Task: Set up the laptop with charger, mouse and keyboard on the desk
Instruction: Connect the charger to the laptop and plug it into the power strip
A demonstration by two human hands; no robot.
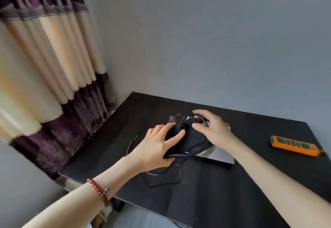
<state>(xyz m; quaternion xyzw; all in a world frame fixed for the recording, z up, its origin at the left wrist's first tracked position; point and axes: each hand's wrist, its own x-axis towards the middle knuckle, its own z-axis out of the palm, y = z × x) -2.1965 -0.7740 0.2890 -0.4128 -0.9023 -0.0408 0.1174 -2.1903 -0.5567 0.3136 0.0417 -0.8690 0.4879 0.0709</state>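
Observation:
A closed grey laptop [217, 154] lies flat on the dark desk [232, 192]. On its lid sits a black charger brick [192, 136] with black cables [161, 181] trailing onto the desk in front. My left hand [157, 149] rests over a black rounded object, likely the mouse, at the brick's left end, fingers curled round it. My right hand [213, 129] grips the brick's far end, where a cable loops by the fingers. No keyboard is visible.
An orange power strip [295, 145] lies at the desk's right side. A cream and purple curtain [53, 84] hangs left of the desk. A grey wall stands right behind the desk. The desk's near edge runs diagonally at lower left.

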